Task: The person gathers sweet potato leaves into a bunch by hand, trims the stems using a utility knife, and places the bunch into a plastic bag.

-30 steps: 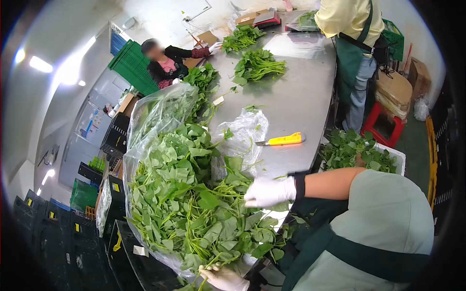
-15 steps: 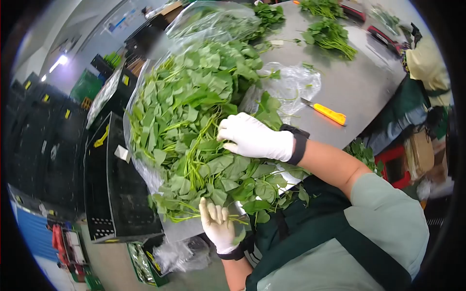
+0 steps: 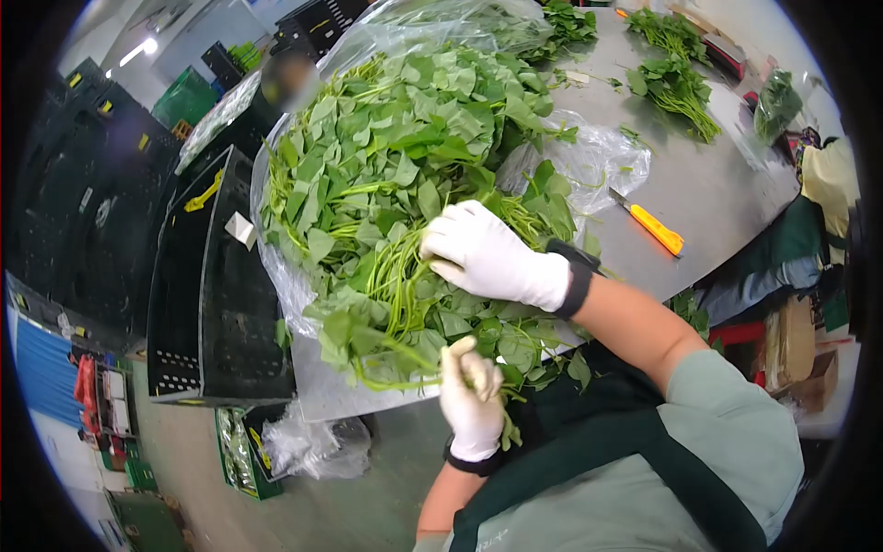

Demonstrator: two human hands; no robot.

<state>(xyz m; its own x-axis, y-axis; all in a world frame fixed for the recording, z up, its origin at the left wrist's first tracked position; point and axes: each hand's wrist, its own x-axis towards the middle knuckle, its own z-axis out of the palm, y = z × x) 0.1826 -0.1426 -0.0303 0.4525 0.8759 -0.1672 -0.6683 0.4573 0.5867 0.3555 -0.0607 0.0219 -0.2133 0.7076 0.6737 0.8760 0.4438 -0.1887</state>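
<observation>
Greens in one large heap (image 3: pixel 405 129) fill the near left part of one metal surface (image 3: pixel 708 184), leaves mostly toward the far side and a tangle of stems toward the person. Two white-gloved hands work at the near edge of the heap. The left hand (image 3: pixel 473 391) has its fingers closed around one small bunch of stems (image 3: pixel 386 345), whose blurred leaves stick out to one side. The right hand (image 3: pixel 497 258) lies over the stems of the heap, its fingers curled down onto them; whether they grip any, one cannot tell, since the hand itself covers that spot.

One clear plastic bag (image 3: pixel 287 267) lies along the heap's left side. One crumpled plastic sheet (image 3: pixel 612 161) sits between the heap and one knife with a yellow handle (image 3: pixel 658 232), its blade pointing toward the sheet. Farther off on the surface are two separate bunches of greens (image 3: pixel 681 92), near each other.

One black crate (image 3: pixel 244 322) stands just beside the surface on the left, a white tag (image 3: pixel 241 230) on its rim. Below, on the floor, are one green crate (image 3: pixel 237 469) and crumpled plastic (image 3: pixel 317 443). One co-worker in a yellow top (image 3: pixel 832 175) is partly visible at the right edge.
</observation>
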